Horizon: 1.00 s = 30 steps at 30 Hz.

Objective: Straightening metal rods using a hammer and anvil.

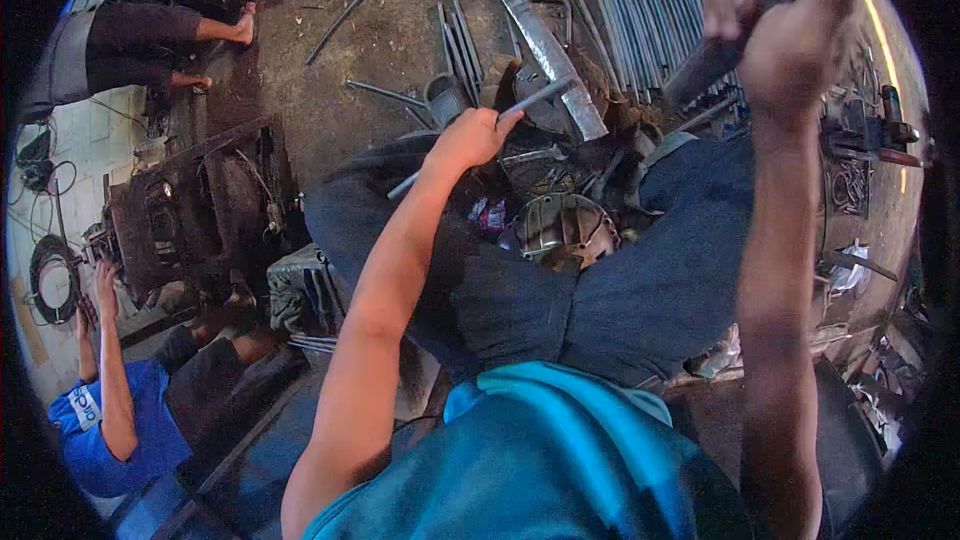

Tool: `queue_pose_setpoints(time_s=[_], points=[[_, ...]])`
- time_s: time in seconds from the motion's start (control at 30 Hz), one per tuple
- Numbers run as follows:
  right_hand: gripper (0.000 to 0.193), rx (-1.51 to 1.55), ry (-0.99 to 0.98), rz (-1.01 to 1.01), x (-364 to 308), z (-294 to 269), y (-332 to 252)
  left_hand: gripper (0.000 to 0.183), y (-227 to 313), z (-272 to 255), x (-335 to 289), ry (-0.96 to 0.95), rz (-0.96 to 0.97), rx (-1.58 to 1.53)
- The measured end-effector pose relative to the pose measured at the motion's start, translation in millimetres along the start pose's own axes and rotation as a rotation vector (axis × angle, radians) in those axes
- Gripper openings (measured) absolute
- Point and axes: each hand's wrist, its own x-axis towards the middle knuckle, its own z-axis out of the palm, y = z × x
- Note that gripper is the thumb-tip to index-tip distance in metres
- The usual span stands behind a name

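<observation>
My left hand [468,140] is closed round a thin grey metal rod [535,98], held slanting above my left knee. The rod's far end overlaps a long silvery flat metal bar [555,60]; I cannot tell whether they touch. My right hand [795,55] is raised high at the upper right, wrapped round a dark hammer-like tool [692,72]. Motion smears that hand and tool, so the tool's exact shape is unclear. Between my legs lies a round, hollow metal casing [562,230], with a wrench-like tool [535,155] beyond it.
Many similar metal rods [650,30] lie side by side on the dirt floor ahead. A few more rods [458,40] lie left of the flat bar. At left, a person in a blue shirt [125,420] sits near dark machinery [190,205]; another person's legs [150,40] show farther off.
</observation>
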Motion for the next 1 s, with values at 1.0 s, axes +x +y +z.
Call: queue_pose_setpoints(time_s=[1.0], points=[[0.049,-0.346,-0.202,0.856,-75,32,93,0.054,7,-8,-19,0.113,0.035,0.084]])
